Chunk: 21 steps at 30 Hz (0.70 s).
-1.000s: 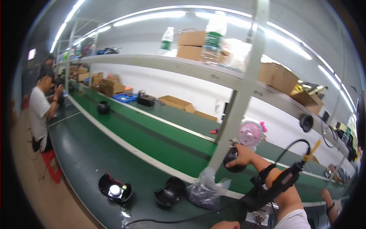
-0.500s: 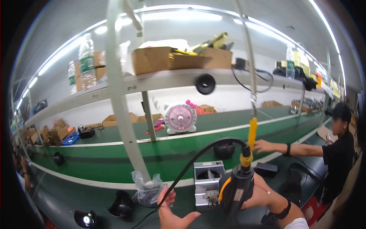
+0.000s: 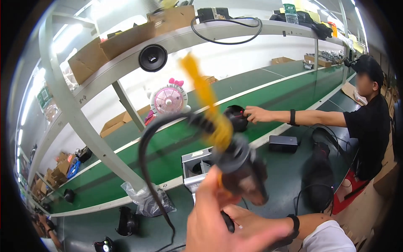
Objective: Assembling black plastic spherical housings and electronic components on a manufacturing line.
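An electric screwdriver (image 3: 241,166), dark with an orange strip, hangs tilted and blurred from a yellow strap (image 3: 197,80), its thick black cable (image 3: 145,147) curving left. My left hand (image 3: 205,222) is in front of it, fingers up beside the tool's lower left side and thumb spread to the right. Behind and partly covered by it, my right hand (image 3: 241,216) sits just below the screwdriver. Its fingers are mostly hidden; a small black piece (image 3: 228,221) shows between the hands, too covered to name. A silver-grey metal housing (image 3: 189,178) stands behind my left hand.
A co-worker's hand (image 3: 257,114) touches a black rounded shell (image 3: 236,117) on the green belt (image 3: 285,98). A grey box (image 3: 283,143) and black bag-like item (image 3: 317,185) lie right. Left are a frame post (image 3: 88,130), plastic bag (image 3: 149,201) and black shell (image 3: 127,221).
The view has swung right. The screwdriver was upright in my right hand; now it tilts above that hand. My left hand has moved right, up to the tool. The co-worker's hand now meets the black shell.
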Tool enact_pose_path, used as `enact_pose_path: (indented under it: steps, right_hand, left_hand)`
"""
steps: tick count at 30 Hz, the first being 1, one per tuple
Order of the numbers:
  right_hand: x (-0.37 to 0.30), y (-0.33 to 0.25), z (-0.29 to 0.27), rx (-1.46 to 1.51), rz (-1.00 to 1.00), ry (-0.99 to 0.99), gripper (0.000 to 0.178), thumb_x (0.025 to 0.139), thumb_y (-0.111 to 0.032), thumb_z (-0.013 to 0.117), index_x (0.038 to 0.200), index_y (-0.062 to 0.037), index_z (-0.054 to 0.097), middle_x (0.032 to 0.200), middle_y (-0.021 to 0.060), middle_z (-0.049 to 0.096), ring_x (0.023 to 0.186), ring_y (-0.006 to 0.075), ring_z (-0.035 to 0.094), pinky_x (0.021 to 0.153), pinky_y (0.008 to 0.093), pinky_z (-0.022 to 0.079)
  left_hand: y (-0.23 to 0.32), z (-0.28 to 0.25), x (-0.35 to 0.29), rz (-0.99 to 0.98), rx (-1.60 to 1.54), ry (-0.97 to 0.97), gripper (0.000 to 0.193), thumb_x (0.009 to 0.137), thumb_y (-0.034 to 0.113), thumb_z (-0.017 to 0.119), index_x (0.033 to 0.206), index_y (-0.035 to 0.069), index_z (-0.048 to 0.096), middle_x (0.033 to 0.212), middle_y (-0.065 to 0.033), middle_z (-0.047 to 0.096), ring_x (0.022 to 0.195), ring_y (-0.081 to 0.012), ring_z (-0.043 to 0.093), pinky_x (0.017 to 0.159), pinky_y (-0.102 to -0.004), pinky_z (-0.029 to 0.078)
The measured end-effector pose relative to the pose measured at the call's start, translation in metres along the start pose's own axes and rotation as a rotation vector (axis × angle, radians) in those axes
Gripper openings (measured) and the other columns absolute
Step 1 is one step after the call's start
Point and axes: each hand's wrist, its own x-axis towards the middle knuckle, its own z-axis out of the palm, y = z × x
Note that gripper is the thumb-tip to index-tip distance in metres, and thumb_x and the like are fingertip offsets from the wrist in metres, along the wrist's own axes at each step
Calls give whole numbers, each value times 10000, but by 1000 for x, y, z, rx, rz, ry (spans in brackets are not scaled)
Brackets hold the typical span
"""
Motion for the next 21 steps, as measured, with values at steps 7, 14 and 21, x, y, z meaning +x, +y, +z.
enact_pose_path:
  steps: [7, 14, 21]
  right_hand:
    - [-9, 3, 4, -44, -207, 164, 1005, 686, -558, 852, 1414, -7, 431, 1336, 195, 497, 1268, 347, 488, 1070, 413, 408]
    - [-21, 1, -3, -211, -500, 328, 927, 596, -437, 933, 1302, 0, 520, 1305, 216, 553, 1202, 378, 561, 1037, 442, 437]
    - [-28, 4, -10, -123, -474, 287, 940, 578, -523, 918, 1242, 14, 527, 1317, 243, 534, 1187, 434, 558, 994, 466, 470]
  left_hand:
    - [-14, 6, 67, -82, -233, -127, 606, 841, 66, 772, 1362, 1, 470, 1085, -63, 599, 944, -125, 608, 866, -280, 502]
    - [-43, -18, 69, 196, -140, 564, 362, 1000, 47, 568, 1315, 20, 391, 1191, -119, 542, 865, -172, 644, 729, -345, 561]
    - [-70, -42, 32, -23, 75, 559, 349, 1015, 229, 610, 1281, 52, 469, 971, -47, 529, 706, -130, 557, 589, -257, 507]
